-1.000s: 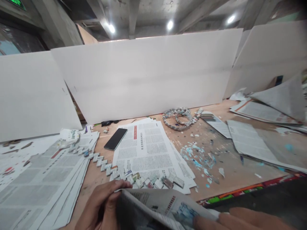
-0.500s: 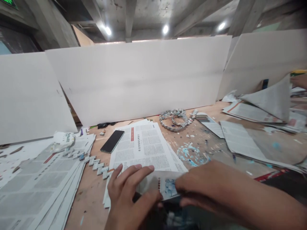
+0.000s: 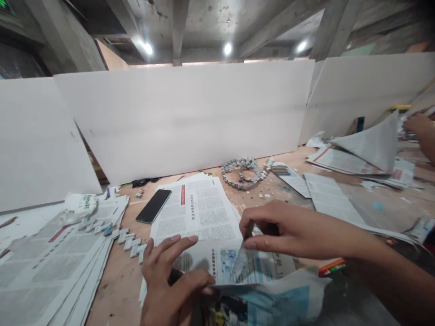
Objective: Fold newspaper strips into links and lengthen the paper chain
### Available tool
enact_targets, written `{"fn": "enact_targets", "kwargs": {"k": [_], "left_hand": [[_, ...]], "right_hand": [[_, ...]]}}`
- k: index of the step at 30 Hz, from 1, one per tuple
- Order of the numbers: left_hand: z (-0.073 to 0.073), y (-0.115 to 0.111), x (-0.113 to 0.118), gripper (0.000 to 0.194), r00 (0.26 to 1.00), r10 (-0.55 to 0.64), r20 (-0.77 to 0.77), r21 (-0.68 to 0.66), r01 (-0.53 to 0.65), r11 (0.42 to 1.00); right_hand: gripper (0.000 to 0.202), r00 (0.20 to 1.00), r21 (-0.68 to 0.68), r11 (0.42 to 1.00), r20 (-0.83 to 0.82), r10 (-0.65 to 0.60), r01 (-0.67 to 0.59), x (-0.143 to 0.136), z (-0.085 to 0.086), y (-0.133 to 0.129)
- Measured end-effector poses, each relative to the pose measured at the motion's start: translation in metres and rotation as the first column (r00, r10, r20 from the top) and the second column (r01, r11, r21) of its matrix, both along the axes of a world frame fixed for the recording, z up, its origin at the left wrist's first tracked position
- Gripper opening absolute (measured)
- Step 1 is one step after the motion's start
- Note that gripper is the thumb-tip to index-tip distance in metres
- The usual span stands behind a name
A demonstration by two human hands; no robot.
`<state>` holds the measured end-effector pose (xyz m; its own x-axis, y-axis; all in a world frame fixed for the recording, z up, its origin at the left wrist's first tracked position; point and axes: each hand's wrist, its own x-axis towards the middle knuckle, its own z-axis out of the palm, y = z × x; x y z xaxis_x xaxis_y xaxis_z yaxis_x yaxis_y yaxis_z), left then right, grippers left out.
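A printed newspaper sheet [image 3: 278,294] is folded and raised at the table's near edge. My left hand [image 3: 173,280] is at its left side, with the index finger and thumb closed on the fold and the other fingers spread over the paper. My right hand [image 3: 278,231] is above the sheet, its fingertips pinching a thin greyish flap [image 3: 240,265] that looks like part of the same paper. Behind my hands lies a stack of newspaper pages [image 3: 207,213], with a black phone [image 3: 154,206] on its left edge. A folded-paper chain [image 3: 131,242] runs beside my left hand.
A coiled paper chain [image 3: 234,183] lies near the white partition board [image 3: 190,117]. Newspapers [image 3: 68,262] and a white tissue pack [image 3: 81,203] are at left. More sheets [image 3: 353,158] lie at right, near another person's hand [image 3: 419,124]. A coloured strip [image 3: 331,267] is beneath my right forearm.
My right hand has risen away from the fold with the flap, and more of the printed sheet shows. My left hand stays on the fold. The view has shifted slightly right.
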<state>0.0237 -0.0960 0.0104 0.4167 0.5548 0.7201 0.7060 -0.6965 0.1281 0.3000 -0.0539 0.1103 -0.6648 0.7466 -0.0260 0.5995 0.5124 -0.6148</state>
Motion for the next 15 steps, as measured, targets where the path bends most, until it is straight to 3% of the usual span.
{"fn": "enact_targets", "kwargs": {"k": [3, 7, 15], "left_hand": [[-0.001, 0.001, 0.008, 0.016, 0.998, 0.026, -0.05, 0.03, -0.024, 0.999], [-0.001, -0.001, 0.015, 0.019, 0.995, 0.065, -0.08, 0.042, -0.061, 0.997], [-0.009, -0.001, 0.038, 0.019, 0.953, 0.258, 0.158, -0.043, -0.254, 0.966]], "right_hand": [[0.019, 0.996, 0.01, 0.999, 0.081, 0.04, -0.041, -0.016, 0.003, 0.005], [0.017, 0.995, 0.07, 0.993, -0.032, 0.1, -0.097, -0.04, -0.005, 0.012], [0.034, 0.987, -0.245, 0.959, -0.113, 0.118, -0.143, -0.062, -0.043, 0.034]]}}
